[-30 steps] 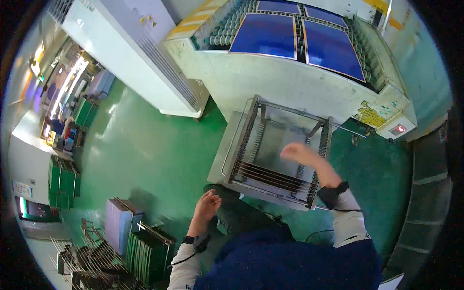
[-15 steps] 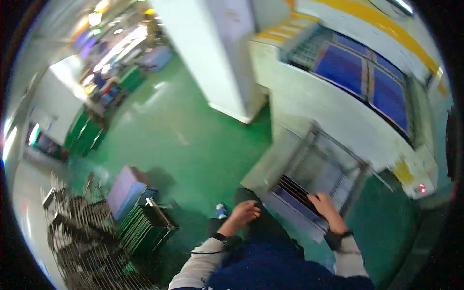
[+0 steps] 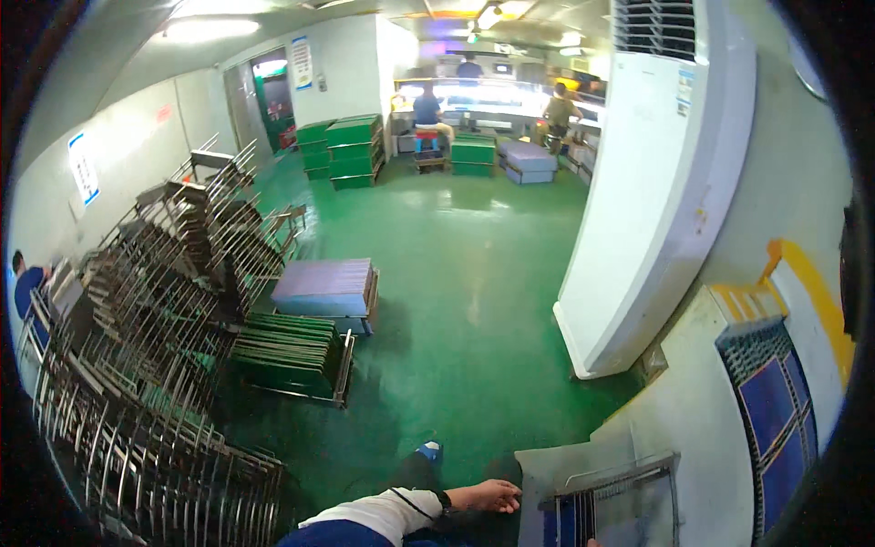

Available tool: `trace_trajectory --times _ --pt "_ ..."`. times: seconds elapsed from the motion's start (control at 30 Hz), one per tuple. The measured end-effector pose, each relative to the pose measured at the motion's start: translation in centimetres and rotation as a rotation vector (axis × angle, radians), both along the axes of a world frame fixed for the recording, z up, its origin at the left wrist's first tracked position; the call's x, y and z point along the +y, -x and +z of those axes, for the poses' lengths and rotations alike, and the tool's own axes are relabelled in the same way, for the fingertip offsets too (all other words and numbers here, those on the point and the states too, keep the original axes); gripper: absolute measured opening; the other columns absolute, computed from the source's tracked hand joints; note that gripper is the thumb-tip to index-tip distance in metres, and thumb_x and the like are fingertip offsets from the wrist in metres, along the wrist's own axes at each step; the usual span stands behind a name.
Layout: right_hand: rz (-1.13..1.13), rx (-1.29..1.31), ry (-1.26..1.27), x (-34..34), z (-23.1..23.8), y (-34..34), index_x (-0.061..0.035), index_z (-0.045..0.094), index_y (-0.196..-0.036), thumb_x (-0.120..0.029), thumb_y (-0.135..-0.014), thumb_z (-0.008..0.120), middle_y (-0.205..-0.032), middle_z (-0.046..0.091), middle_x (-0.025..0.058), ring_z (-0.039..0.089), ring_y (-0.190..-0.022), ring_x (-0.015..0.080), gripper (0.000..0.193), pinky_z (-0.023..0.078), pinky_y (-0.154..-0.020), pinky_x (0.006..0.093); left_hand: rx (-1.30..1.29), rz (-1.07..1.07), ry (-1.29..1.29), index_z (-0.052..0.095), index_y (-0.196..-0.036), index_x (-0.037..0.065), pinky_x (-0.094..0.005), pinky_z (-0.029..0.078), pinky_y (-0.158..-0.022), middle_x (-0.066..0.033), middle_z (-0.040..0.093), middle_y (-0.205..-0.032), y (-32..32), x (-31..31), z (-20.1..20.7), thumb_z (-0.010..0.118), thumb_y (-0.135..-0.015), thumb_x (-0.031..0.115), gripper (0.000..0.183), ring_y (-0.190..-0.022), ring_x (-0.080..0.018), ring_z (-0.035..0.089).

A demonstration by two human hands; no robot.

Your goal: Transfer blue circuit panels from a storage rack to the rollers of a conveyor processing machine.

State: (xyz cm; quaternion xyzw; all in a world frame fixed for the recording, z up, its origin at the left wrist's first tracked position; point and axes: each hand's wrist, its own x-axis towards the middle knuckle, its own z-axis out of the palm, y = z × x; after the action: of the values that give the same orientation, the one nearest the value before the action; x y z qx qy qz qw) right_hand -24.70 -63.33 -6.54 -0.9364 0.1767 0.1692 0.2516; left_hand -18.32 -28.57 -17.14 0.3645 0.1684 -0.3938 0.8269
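Note:
My left hand [image 3: 495, 495] hovers over my leg beside the left edge of a metal rack. Its fingers are loosely curled and nothing shows in them. The metal rack [image 3: 658, 467] sits low at the lower right, with a toothed bar along its far side. Several thin dark blue panels [image 3: 574, 512] stand upright in its left part. Of my right hand [image 3: 593, 542] only a fingertip shows at the lower edge, by the panels; the rest is cut off, so its grip is hidden.
Conveyor machine [image 3: 702, 401] with blue panels stands right; a tall white cabinet unit [image 3: 629, 210] is beyond it. Stacked metal racks [image 3: 173, 365] fill the left. A rack of green panels [image 3: 292, 351] and a lilac stack [image 3: 324, 284] stand on the floor. People [image 3: 427, 109] are far off.
My view has swung up and left, bringing the room into sight. The rack and machine now lie lower right. My right hand, earlier on the panels, is almost out of view.

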Motion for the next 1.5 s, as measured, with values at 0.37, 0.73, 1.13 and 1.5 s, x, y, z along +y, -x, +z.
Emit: trace_trajectory --times 0.37,0.73,1.13,1.5 --pt "0.109 -0.122 -0.042 -1.5 -2.1 -0.4 0.0025 0.061 -0.106 -0.061 -0.086 0.044 -0.104 0.061 0.0255 0.054 -0.101 0.0425 0.069 0.043 -0.084 0.0446 -0.009 0.023 -0.018 0.051 -0.110 0.004 -0.0300 0.054 -0.055 -0.0122 0.065 -0.084 0.1 0.2 0.0 0.052 -0.093 0.020 0.024 -0.068 -0.0207 0.065" --pt "0.153 -0.159 0.039 -1.2 -3.0 -0.3 0.0013 0.058 -0.114 -0.056 -0.090 0.036 -0.110 0.058 0.0260 0.053 -0.104 0.0430 0.066 0.042 -0.088 0.0474 -0.303 -0.090 0.059 0.055 -0.099 0.004 -0.0304 0.052 -0.061 -0.0103 0.060 -0.084 -0.8 -3.8 -2.1 0.059 -0.087 0.018 0.019 -0.077 -0.0209 0.062" --pt "0.089 -0.070 0.015 0.8 0.7 -0.6 0.0047 0.059 -0.110 -0.059 -0.087 0.041 -0.108 0.060 0.0260 0.054 -0.104 0.0426 0.070 0.042 -0.089 0.0464 -0.001 -0.095 -0.094 0.048 -0.113 0.007 -0.0310 0.054 -0.061 -0.0116 0.060 -0.088 -0.9 -3.3 -2.4 0.056 -0.090 0.024 0.029 -0.074 -0.0217 0.063" --pt "0.106 -0.076 -0.068 0.9 2.2 -0.8 0.0020 0.059 -0.112 -0.062 -0.086 0.041 -0.110 0.059 0.0249 0.052 -0.108 0.0416 0.071 0.041 -0.091 0.0445 -0.001 -0.105 -0.116 0.047 -0.112 0.005 -0.0311 0.053 -0.059 -0.0150 0.061 -0.090 -0.8 -3.1 -0.2 0.055 -0.090 0.022 0.029 -0.074 -0.0221 0.064"
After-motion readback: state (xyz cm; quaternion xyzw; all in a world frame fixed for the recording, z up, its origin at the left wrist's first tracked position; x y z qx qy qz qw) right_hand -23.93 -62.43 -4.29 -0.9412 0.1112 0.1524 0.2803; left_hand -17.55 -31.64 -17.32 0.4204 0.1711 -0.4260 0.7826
